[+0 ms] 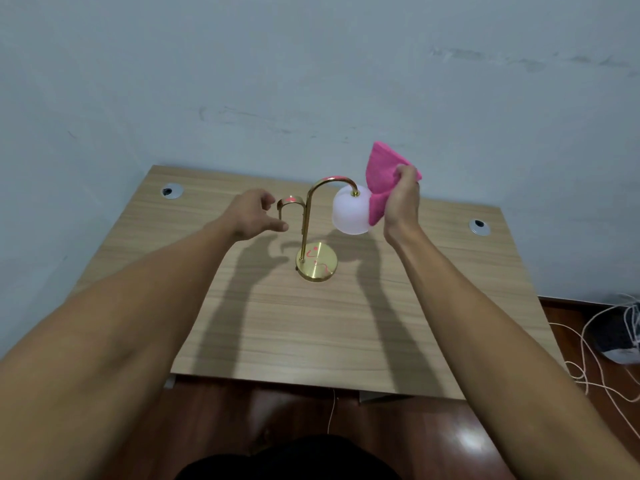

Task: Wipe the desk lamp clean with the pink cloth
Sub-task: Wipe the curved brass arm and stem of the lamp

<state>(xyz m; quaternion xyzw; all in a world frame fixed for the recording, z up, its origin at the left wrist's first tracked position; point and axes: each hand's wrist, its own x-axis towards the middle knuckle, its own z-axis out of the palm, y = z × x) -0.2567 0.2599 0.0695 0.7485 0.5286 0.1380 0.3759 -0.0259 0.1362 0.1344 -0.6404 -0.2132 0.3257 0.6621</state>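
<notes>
Head view shows the brass desk lamp [306,233] standing mid-way on the wooden desk [311,323]. Right hand [401,199] grips the pink cloth [382,178] against the white shade [349,211]; left hand [251,213], fingers loosely spread, hovers just beside the lamp's small hook [289,204].

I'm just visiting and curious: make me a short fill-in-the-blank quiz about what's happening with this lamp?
1. The bunched pink cloth is held in the person's ____ hand.
2. The cloth touches the lamp's frosted white ____.
3. Red squiggles mark the round brass base and the ____ gold arm.
4. The left hand, fingers spread, holds ____.

Missing words: right; shade; curved; nothing
</notes>
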